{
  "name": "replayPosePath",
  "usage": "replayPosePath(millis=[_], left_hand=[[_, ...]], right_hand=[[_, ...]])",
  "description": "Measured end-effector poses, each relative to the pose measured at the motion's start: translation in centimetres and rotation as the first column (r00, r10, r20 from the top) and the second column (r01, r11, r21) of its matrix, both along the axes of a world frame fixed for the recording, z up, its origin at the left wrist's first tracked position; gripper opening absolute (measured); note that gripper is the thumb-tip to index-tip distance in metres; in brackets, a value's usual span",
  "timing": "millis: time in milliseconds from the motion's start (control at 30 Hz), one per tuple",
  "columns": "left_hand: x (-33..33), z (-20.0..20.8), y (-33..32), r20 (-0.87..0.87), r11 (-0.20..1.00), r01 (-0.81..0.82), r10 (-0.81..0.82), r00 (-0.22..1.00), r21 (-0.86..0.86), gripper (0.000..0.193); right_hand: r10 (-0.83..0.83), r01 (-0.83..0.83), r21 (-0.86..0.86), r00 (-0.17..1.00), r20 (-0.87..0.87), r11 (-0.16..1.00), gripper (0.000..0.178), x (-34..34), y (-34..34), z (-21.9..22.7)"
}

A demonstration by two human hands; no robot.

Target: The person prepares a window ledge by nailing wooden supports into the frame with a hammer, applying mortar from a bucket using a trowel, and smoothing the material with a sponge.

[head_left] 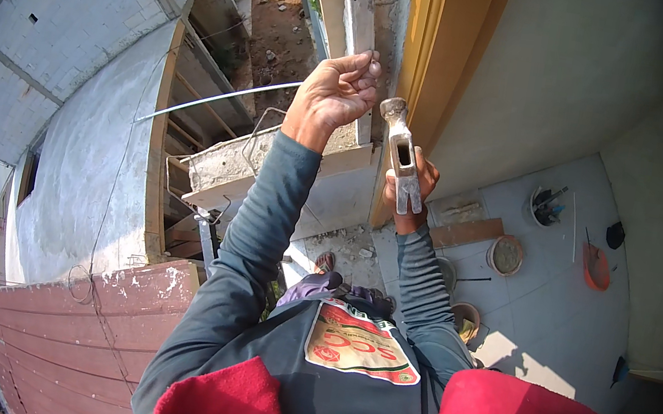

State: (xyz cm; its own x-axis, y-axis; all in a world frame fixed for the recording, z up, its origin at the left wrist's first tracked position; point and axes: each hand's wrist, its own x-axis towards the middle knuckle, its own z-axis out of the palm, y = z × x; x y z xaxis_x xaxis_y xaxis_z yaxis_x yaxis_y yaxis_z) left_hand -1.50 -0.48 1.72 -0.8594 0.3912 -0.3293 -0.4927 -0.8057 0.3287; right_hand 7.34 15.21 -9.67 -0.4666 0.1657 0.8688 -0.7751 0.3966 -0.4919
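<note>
A claw hammer is gripped in my right hand, its worn head up and its claw pointing toward me. The hammer's face is a short way to the right of my left hand, not touching it. My left fingers are closed in a pinch against a pale wooden board on the wall edge. Whatever they hold is too small to make out. Just right of the board runs a yellow-brown wooden frame.
A rough concrete ledge with bent metal rods juts out at left, with a drop to dirt ground beyond. On the tiled floor at right are a bucket with tools, a round container of grey mix and an orange scoop-like container.
</note>
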Motion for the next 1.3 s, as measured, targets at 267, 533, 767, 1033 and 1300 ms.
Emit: replayPosePath(millis=[267,533,767,1033,1300], left_hand=[[0.1,0.1,0.4,0.074,0.993,-0.114,0.116,0.991,-0.022,0.014],[-0.2,-0.5,0.1,0.035,0.999,-0.043,0.042,0.998,0.007,0.017],[1.3,0.3,0.0,-0.107,0.999,0.017,-0.020,0.994,-0.029,0.014],[2.0,-1.3,-0.3,-0.588,0.508,-0.521,0.035,0.808,-0.686,0.021],[1.8,1.9,-0.4,-0.927,-0.040,-0.964,-0.265,0.264,-0.263,0.032]], right_hand=[[0.070,-0.068,-0.029,0.992,0.100,0.997,0.043,-0.4,-0.6,-0.8],[0.069,-0.077,0.003,0.911,0.407,0.997,0.036,-1.3,0.4,0.0],[0.049,-0.042,-0.044,0.983,0.178,0.998,0.033,0.9,1.1,0.2],[0.080,-0.069,-0.052,0.968,0.238,0.996,0.045,0.9,1.7,0.0],[0.102,-0.078,-0.105,0.963,0.248,0.991,0.047,1.1,0.2,1.0]])
